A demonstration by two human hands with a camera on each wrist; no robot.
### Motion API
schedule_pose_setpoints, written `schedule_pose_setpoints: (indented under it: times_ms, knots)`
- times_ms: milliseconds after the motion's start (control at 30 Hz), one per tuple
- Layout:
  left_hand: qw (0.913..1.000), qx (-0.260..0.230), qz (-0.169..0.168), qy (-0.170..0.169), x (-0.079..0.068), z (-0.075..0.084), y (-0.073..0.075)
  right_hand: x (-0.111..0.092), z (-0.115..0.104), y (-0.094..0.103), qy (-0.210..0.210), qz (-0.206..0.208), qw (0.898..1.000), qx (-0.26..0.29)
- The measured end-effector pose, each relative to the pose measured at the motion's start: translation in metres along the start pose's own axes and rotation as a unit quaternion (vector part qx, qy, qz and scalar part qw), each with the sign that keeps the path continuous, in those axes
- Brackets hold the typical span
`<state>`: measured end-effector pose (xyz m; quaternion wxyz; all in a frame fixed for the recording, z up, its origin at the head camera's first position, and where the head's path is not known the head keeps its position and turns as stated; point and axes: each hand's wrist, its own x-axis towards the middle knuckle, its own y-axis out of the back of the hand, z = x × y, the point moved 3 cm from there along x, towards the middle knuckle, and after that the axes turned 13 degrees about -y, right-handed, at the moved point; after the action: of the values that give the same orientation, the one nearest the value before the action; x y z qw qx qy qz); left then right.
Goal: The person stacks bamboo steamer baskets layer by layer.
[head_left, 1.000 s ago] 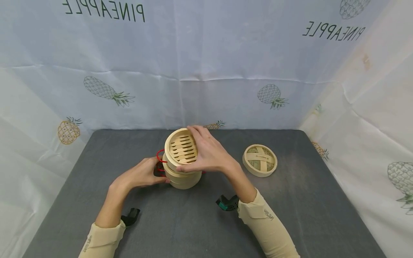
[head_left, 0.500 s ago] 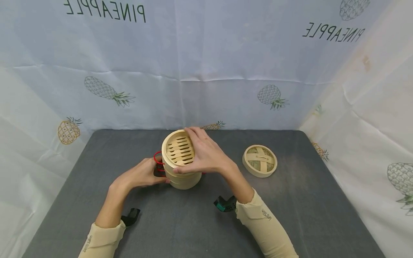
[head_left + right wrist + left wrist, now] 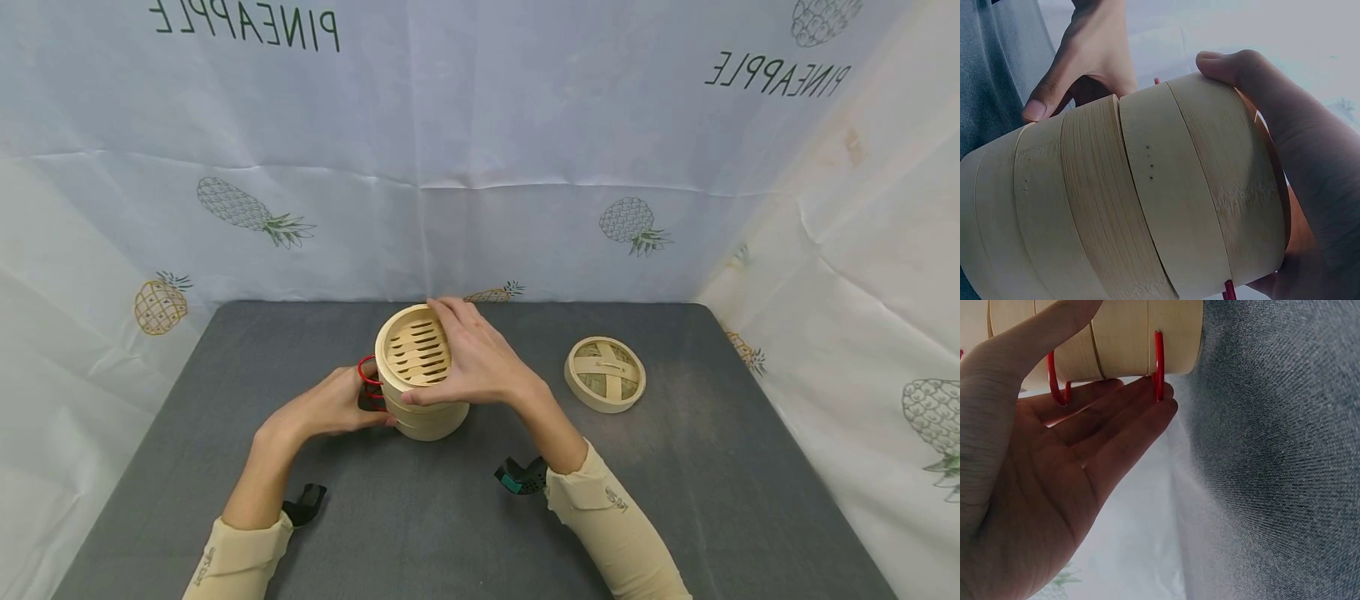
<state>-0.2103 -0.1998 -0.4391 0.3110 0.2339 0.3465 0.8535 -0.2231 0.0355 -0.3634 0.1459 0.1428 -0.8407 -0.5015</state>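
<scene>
A small round bamboo steamer basket (image 3: 401, 350) with a slatted base sits on top of the stacked lower basket (image 3: 431, 425), left of the table's middle. My right hand (image 3: 480, 358) grips its rim, thumb near and fingers at the far side. Low on the stack's left side, my left hand (image 3: 333, 404) holds the lower basket between thumb and fingers. Red loop handles stick out by that hand; one red loop (image 3: 1159, 365) touches the fingertips in the left wrist view. The right wrist view shows the stacked bamboo walls (image 3: 1091, 187) meeting with a thin seam.
A round woven bamboo lid (image 3: 604, 375) lies on the dark grey table (image 3: 712, 483), to the right of the stack. White cloth (image 3: 525, 125) printed with pineapples hangs behind and at both sides. Black wrist devices are strapped under both forearms.
The top basket has moved slightly left and down with my right hand, and now lines up more closely over the lower basket. My left hand has stayed in place.
</scene>
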Motion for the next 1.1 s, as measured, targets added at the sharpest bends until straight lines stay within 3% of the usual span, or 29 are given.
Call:
schedule_pose_setpoints:
  times_ms: [1100]
  knots:
    - [0.9999, -0.001, -0.002, 0.011, -0.0009, 0.0, -0.0007, 0.0015, -0.0007, -0.0057, -0.011, -0.006, 1.0, -0.007]
